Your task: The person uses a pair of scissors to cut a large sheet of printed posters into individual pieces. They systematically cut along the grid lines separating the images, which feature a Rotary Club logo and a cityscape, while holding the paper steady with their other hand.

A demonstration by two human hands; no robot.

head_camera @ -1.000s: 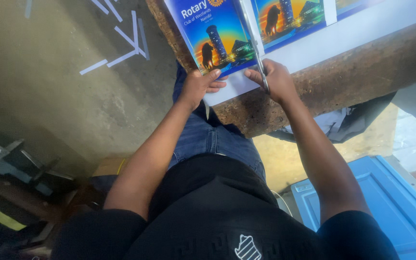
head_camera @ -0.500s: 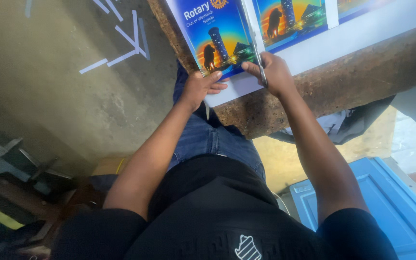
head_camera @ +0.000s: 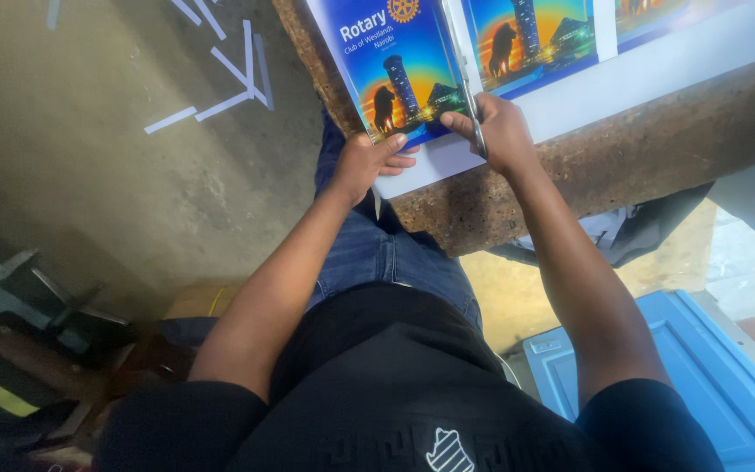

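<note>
Head view: left hand [head_camera: 369, 162] presses flat, fingers spread, on the blue printed sheet [head_camera: 395, 70], while at three o'clock the right hand [head_camera: 500, 131] grips a slim metal blade [head_camera: 465, 79].

Both hands [head_camera: 434, 149] press a printed sheet [head_camera: 447, 52] on the worktable [head_camera: 622, 149].

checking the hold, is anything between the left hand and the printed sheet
Nothing visible: the left hand lies flat on the printed sheet at its near edge. The right hand holds a thin metal blade beside it.

Black short-sleeve tee [head_camera: 395, 393] with a small white striped logo [head_camera: 447, 450], blue jeans [head_camera: 386, 258], bare forearms.
</note>
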